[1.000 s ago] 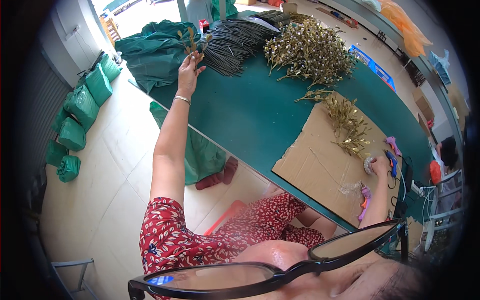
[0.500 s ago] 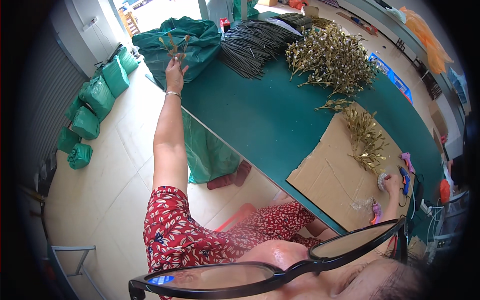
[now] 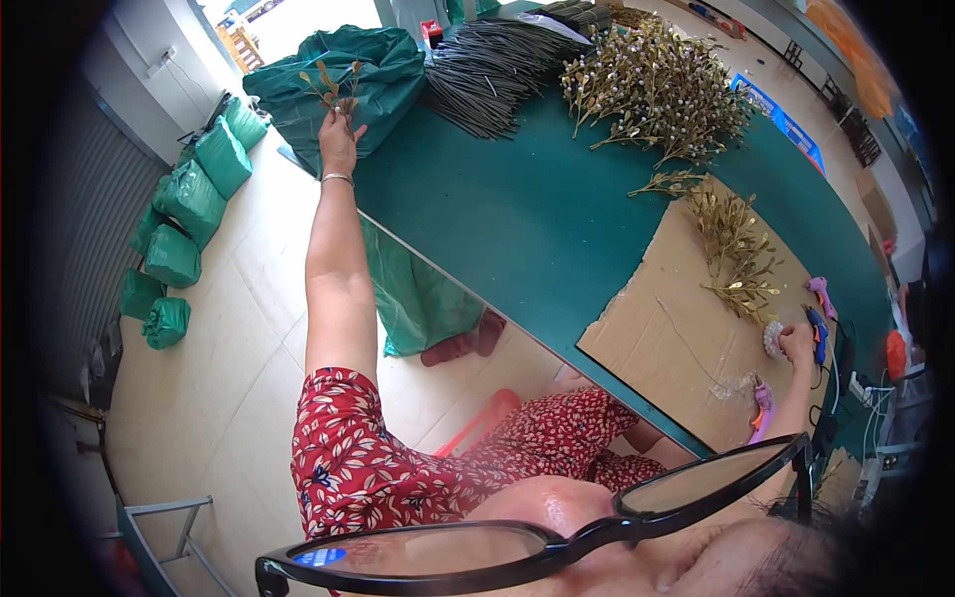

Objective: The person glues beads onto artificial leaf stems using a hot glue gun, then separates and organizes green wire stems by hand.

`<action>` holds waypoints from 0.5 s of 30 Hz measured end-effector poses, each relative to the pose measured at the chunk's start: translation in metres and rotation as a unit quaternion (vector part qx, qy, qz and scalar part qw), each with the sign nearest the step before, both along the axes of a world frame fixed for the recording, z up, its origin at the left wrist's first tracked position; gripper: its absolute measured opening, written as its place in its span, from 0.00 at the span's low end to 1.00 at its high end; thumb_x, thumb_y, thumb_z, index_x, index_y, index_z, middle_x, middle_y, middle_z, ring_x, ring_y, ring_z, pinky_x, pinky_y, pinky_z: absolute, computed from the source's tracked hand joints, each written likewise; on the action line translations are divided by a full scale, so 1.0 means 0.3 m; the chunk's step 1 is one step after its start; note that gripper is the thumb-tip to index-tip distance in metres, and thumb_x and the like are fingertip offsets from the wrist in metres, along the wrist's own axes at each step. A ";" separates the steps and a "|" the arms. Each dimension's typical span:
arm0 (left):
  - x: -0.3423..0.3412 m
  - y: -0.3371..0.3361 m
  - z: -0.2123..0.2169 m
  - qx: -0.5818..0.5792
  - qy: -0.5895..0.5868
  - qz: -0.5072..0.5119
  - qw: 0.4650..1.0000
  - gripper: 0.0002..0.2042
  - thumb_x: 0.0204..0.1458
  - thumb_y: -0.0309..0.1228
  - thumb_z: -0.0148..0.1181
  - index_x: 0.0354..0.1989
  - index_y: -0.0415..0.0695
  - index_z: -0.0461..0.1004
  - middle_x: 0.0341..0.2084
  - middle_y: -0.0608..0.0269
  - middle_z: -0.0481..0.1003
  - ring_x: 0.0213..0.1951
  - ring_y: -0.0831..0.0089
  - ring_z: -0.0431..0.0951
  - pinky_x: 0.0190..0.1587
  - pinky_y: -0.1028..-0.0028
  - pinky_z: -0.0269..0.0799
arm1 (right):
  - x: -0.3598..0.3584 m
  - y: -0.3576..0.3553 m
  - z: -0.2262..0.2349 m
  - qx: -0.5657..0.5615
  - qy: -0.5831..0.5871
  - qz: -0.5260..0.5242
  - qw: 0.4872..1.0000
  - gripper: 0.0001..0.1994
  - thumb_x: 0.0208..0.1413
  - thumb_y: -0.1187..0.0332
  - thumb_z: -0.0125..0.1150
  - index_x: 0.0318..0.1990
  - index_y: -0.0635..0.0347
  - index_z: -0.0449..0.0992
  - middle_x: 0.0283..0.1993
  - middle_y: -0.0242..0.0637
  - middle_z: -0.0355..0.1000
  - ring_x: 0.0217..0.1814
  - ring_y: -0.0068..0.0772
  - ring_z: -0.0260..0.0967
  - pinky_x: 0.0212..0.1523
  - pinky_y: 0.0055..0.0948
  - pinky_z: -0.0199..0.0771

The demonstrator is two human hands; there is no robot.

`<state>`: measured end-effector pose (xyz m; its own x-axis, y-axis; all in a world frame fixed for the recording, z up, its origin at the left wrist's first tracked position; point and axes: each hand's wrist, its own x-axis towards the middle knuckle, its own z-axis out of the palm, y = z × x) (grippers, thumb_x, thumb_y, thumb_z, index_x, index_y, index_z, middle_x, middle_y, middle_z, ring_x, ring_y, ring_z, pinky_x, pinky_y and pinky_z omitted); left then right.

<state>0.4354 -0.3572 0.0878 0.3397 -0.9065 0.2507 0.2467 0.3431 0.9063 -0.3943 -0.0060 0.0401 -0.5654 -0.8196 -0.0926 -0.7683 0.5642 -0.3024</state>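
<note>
My left hand (image 3: pixel 339 147), stretched far out at the table's far left corner, pinches a small artificial sprig (image 3: pixel 333 88) with brownish-green leaves. The sprig is in front of a big green plastic bag (image 3: pixel 383 75). At the right, my right hand (image 3: pixel 797 344) has its fingers curled together beside a small round cluster of white beads (image 3: pixel 772 340); whatever is between the fingertips is too small to see. Several finished-looking leafy sprigs (image 3: pixel 731 234) lie on the cardboard sheet (image 3: pixel 647 323) near that hand. A purple glue gun (image 3: pixel 762 410) rests on the cardboard just nearer to me.
The green table (image 3: pixel 497 219) holds a bundle of dark stems (image 3: pixel 492 75) and a large pile of leafy, white-beaded sprigs (image 3: pixel 657 90). A blue glue gun (image 3: pixel 818 333) and another purple one (image 3: pixel 821 297) lie at the right, with cables. Green bags (image 3: pixel 189 199) line the left wall.
The view has shifted slightly. My right hand has drawn a little to the right, off the white beads, its fingers closer together. My left hand still holds the sprig near the bag.
</note>
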 end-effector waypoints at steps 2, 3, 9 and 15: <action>0.005 0.004 0.006 0.002 0.001 0.010 1.000 0.14 0.62 0.35 0.42 0.51 0.45 0.68 0.47 0.70 0.71 0.50 0.79 0.68 0.45 0.63 0.69 | 0.032 -0.011 0.001 0.011 0.000 -0.007 1.000 0.04 0.34 0.76 0.59 0.22 0.67 0.76 0.18 0.46 0.71 0.19 0.37 0.71 0.23 0.31 0.71; -0.009 0.006 0.007 0.000 0.001 0.008 1.000 0.14 0.62 0.35 0.42 0.51 0.45 0.68 0.47 0.70 0.71 0.50 0.79 0.68 0.45 0.63 0.69 | 0.035 -0.020 -0.004 0.020 0.001 -0.012 1.000 0.05 0.33 0.75 0.61 0.20 0.68 0.75 0.21 0.49 0.72 0.23 0.41 0.72 0.26 0.32 0.71; -0.076 0.017 -0.030 -0.027 -0.001 0.047 0.999 0.14 0.61 0.33 0.42 0.52 0.45 0.67 0.46 0.68 0.71 0.49 0.78 0.70 0.40 0.65 0.74 | -0.119 0.017 -0.100 -0.064 0.141 0.103 0.983 0.04 0.33 0.76 0.59 0.20 0.69 0.75 0.16 0.47 0.70 0.17 0.38 0.70 0.20 0.32 0.69; -0.061 0.024 -0.004 -0.003 -0.009 0.016 1.000 0.13 0.61 0.33 0.43 0.50 0.44 0.68 0.46 0.67 0.71 0.49 0.78 0.70 0.40 0.65 0.75 | 0.076 -0.029 0.024 0.040 -0.006 0.011 0.999 0.05 0.36 0.75 0.57 0.22 0.69 0.75 0.19 0.51 0.71 0.24 0.42 0.72 0.28 0.35 0.71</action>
